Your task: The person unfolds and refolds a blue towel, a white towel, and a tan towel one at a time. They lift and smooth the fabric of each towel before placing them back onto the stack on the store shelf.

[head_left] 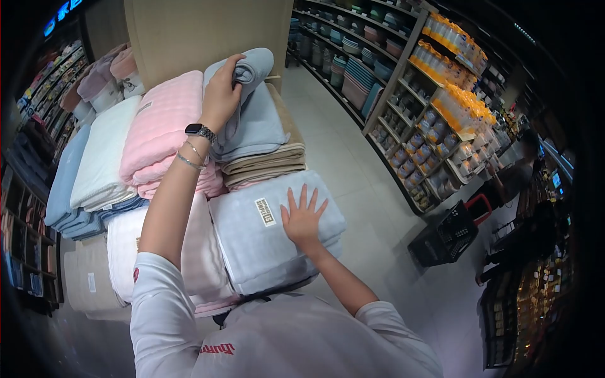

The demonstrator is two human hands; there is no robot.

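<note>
My left hand (223, 93), with a dark watch at its wrist, grips the left end of a rolled grey-blue towel (257, 63). That roll rests at the back of the display, on top of a folded grey-blue towel (261, 126). My right hand (302, 222) lies flat with fingers spread on a folded pale blue towel (246, 242), which carries a printed label (265, 212). A pink folded towel pile (165, 120) sits just left of my left forearm. Beige folded towels (265, 165) lie between the two blue piles.
White towels (104, 157) and blue towels (66, 183) are stacked farther left. A beige panel (201, 31) stands behind the display. Across the aisle floor (328, 126) are shelves of orange-topped packages (463, 107), a black shopping basket (444, 239) and a person (513, 176).
</note>
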